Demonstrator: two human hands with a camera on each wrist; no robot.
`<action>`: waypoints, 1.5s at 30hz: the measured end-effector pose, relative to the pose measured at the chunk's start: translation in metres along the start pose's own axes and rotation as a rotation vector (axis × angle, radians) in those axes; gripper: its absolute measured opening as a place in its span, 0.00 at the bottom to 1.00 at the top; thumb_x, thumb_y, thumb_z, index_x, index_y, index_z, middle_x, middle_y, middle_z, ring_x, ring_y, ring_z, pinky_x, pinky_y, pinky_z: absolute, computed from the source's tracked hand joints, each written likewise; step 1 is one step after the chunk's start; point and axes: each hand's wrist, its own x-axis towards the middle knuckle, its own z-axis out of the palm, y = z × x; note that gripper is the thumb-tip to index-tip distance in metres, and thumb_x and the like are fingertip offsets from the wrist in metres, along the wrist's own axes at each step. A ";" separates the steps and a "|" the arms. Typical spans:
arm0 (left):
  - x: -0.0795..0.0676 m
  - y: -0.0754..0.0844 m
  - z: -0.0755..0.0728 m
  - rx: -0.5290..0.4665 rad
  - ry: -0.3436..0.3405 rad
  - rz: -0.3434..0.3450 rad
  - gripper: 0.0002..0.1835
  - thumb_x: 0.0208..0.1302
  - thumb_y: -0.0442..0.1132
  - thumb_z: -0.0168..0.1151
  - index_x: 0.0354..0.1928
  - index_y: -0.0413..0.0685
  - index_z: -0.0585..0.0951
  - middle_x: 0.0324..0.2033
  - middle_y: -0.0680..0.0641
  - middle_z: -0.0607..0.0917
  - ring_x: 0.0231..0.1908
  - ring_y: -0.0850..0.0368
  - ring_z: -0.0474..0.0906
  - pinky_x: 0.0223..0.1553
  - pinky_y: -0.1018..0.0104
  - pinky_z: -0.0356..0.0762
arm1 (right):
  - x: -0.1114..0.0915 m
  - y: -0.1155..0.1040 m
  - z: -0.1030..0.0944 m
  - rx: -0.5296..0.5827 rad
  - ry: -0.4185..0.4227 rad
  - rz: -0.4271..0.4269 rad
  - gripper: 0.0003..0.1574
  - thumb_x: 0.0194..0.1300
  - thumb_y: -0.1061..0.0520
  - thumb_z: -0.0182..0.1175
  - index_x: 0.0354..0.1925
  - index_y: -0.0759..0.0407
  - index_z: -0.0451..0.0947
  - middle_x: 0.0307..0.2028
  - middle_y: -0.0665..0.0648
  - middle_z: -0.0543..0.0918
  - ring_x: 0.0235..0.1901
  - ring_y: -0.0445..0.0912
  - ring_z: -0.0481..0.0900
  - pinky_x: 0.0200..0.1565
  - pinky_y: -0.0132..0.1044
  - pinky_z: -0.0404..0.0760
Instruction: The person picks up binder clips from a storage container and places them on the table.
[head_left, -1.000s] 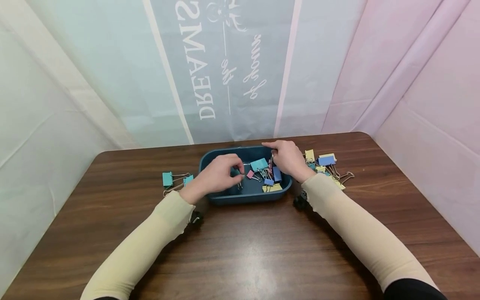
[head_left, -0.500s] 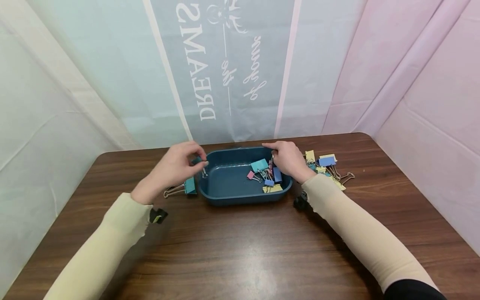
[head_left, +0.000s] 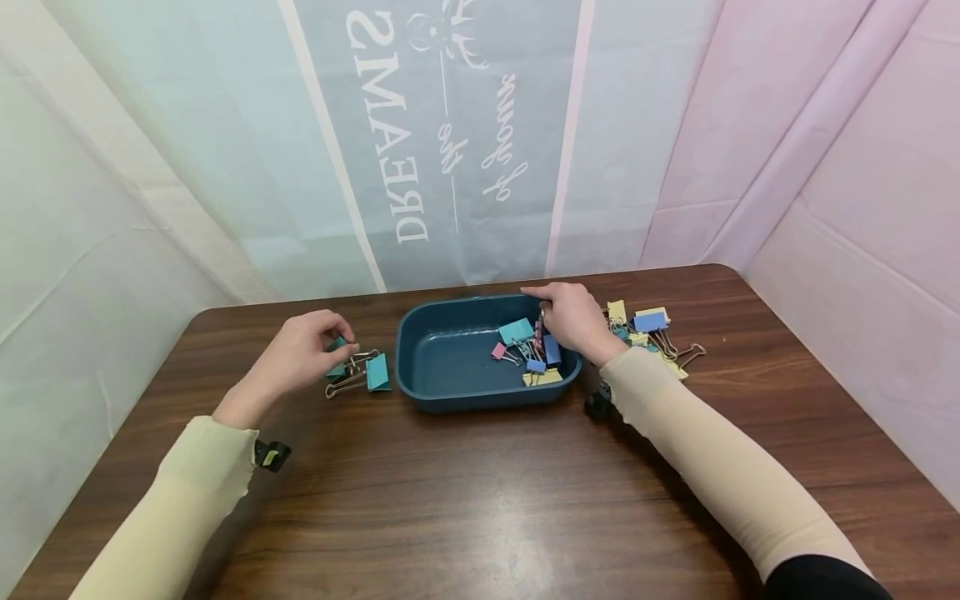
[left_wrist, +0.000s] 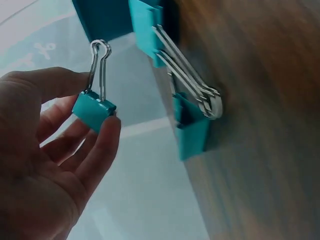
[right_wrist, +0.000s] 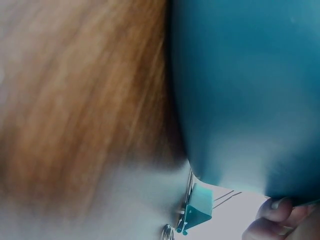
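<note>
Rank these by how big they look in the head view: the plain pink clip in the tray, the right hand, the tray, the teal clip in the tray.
1. Tray
2. Right hand
3. Teal clip
4. Plain pink clip
No two look alike.

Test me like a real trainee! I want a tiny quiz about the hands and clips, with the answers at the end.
1. True or false: the left hand pinches a yellow clip.
2. Which hand is at the edge of the dark-blue rounded rectangular tray? A) left B) right C) neither
3. Fill in: the small pink binder clip lies ____ the tray.

Key: 1. False, it pinches a small teal binder clip with silvery metal handles. 2. B, the right hand. 3. Inside.
</note>
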 end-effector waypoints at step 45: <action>0.018 0.036 0.011 -0.101 -0.075 0.088 0.03 0.65 0.38 0.68 0.35 0.54 0.81 0.29 0.55 0.81 0.31 0.58 0.76 0.33 0.60 0.75 | 0.001 0.001 0.000 0.014 0.002 0.007 0.29 0.73 0.65 0.48 0.66 0.44 0.76 0.26 0.59 0.75 0.11 0.48 0.59 0.16 0.38 0.64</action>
